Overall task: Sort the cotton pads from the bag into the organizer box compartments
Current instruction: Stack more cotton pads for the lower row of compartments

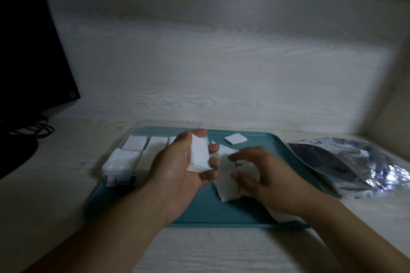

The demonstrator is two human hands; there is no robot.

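Two bare forearms reach in from the near edge toward a teal tray [199, 213], which serves as the landmark on the pale wood-grain desk [210, 250]. Over the tray's middle, the left hand [179, 170] is turned palm up, its thumb and fingers curled round a neat stack of white cotton pads [199, 155]. Just right of it, the right hand [261, 175] hovers palm down with fingers curled onto a loose heap of pads [228, 184] lying on the tray. One single pad [235, 139] lies alone near the tray's far edge. At the tray's left side stands the clear organizer box [126, 157], its visible compartments filled with white pads. Off the tray's right edge lies the crumpled, shiny bag [355, 162]. Far left of the tray stands a dark monitor [26, 62] with cables [42, 128] beneath.
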